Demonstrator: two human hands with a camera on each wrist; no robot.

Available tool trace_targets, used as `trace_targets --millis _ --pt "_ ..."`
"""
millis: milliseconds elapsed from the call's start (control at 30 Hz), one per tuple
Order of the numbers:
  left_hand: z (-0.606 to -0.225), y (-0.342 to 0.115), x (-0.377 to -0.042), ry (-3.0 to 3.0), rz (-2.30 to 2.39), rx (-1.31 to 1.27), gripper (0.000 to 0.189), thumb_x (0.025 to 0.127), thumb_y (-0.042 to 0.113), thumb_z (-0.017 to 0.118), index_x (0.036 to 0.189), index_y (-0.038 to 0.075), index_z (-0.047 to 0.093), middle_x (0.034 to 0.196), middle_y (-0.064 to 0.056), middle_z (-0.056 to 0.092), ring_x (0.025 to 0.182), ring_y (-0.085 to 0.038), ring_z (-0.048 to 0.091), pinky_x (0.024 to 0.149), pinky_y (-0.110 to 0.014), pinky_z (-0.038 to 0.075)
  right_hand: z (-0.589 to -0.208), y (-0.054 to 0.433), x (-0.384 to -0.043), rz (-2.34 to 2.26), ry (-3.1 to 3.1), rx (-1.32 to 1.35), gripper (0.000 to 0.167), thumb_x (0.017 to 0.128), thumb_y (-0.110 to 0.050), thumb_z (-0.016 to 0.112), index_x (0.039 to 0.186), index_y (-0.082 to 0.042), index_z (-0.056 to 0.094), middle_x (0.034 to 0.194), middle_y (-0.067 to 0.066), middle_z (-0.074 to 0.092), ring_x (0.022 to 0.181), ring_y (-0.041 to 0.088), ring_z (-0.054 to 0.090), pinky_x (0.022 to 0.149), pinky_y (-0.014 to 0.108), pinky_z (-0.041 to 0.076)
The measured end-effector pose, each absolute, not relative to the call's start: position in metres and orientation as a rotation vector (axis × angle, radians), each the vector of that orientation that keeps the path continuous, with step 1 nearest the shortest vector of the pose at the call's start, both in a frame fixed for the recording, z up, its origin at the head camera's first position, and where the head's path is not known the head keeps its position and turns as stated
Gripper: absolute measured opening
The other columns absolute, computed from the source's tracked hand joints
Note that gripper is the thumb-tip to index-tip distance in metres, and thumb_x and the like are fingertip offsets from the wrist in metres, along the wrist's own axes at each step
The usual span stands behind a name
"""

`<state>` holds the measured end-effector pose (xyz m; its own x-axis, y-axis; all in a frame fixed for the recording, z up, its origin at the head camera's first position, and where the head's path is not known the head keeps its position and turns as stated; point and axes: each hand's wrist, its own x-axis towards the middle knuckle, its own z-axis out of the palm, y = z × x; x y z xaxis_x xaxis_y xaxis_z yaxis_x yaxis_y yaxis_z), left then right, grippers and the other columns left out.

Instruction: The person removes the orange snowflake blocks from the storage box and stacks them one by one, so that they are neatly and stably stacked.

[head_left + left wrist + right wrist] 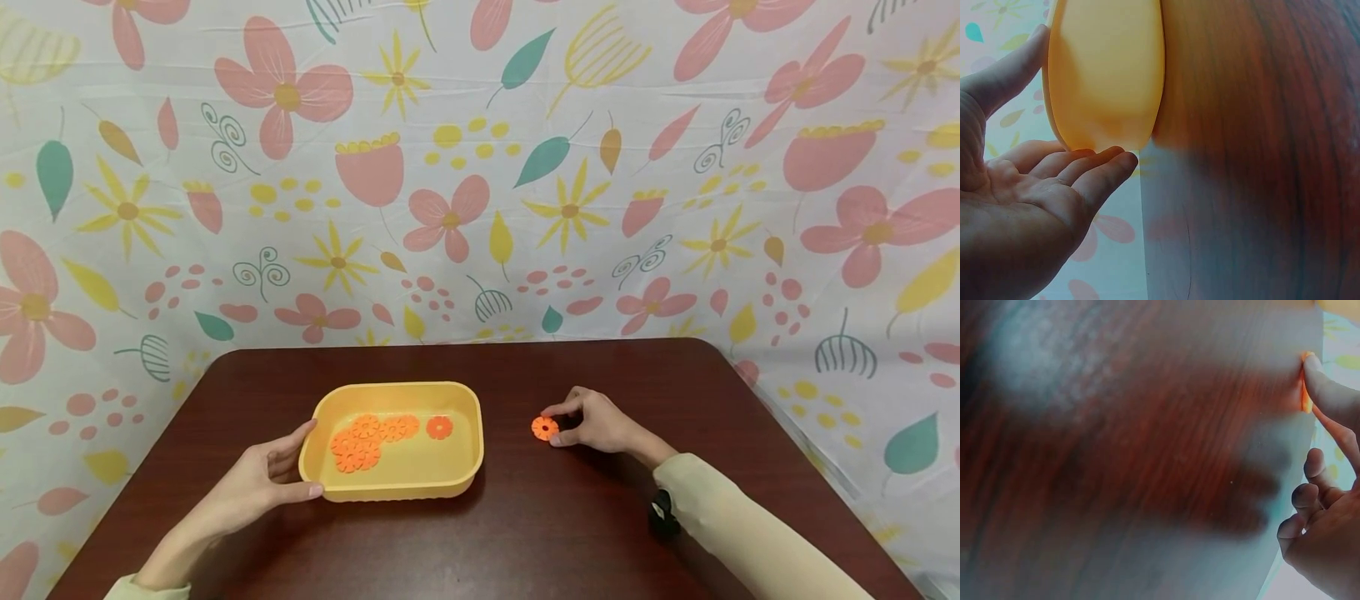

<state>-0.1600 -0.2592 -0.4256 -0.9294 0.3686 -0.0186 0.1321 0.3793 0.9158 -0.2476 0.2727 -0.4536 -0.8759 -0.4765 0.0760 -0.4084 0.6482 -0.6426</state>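
My left hand (255, 482) holds the left end of a yellow plastic tub (427, 483), thumb at the near corner and fingers along the end wall. The left wrist view shows that thumb on the tub's long side and fingertips at its short end. Inside the tub lie several orange notched discs (365, 427), most bunched at the left, with one single disc (439, 427) apart at the right. To the right of the tub, my right hand (600, 423) pinches an orange notched disc (545, 428) between thumb and index finger, its other fingers loosely bent.
A dark brown wooden table (517, 550) carries the tub. Behind it hangs a white cloth (517, 242) printed with flowers and leaves. A black band (663, 512) shows at the right sleeve's cuff.
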Motion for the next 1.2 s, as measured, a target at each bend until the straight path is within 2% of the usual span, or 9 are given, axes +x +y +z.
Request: trace_targets --millis 300,667,967,1200 --pt "-0.425 -0.259 -0.160 2.418 1.562 0.449 0.094 0.092 0.013 0.084 0.162 -0.009 0.027 0.165 -0.031 0.026 0.146 -0.050 0.038 0.101 -0.043 0.055 -0.455 0.272 -0.249 -1.026 2.769 -0.754 0.042 0.084 -0.020 0.092 0.123 -0.007 0.080 0.098 0.007 0.060 0.087 0.026 0.052 0.072 0.032 0.043" --pt "-0.425 -0.259 -0.160 2.418 1.568 0.433 0.094 0.092 0.014 0.085 0.162 -0.008 0.027 0.166 -0.029 0.025 0.146 -0.048 0.037 0.103 -0.044 0.053 -0.452 0.272 -0.248 -1.016 2.782 -0.769 0.044 0.084 -0.023 0.092 0.123 -0.008 0.080 0.097 0.007 0.060 0.087 0.025 0.052 0.073 0.032 0.043" --pt "-0.425 -0.260 -0.160 2.414 1.569 0.440 0.093 0.092 0.014 0.084 0.163 -0.007 0.026 0.166 -0.032 0.024 0.147 -0.050 0.035 0.102 -0.045 0.053 -0.437 0.259 -0.246 -1.057 2.780 -0.788 0.044 0.084 -0.022 0.092 0.123 -0.007 0.079 0.097 0.006 0.062 0.092 0.025 0.055 0.078 0.036 0.049" --pt "-0.424 -0.259 -0.161 2.416 1.565 0.423 0.094 0.092 0.014 0.084 0.163 -0.007 0.027 0.166 -0.030 0.024 0.147 -0.048 0.037 0.101 -0.041 0.055 -0.413 0.230 -0.246 -1.058 2.742 -0.827 0.040 0.085 -0.026 0.092 0.122 -0.015 0.081 0.097 0.006 0.063 0.088 0.030 0.053 0.069 0.033 0.045"
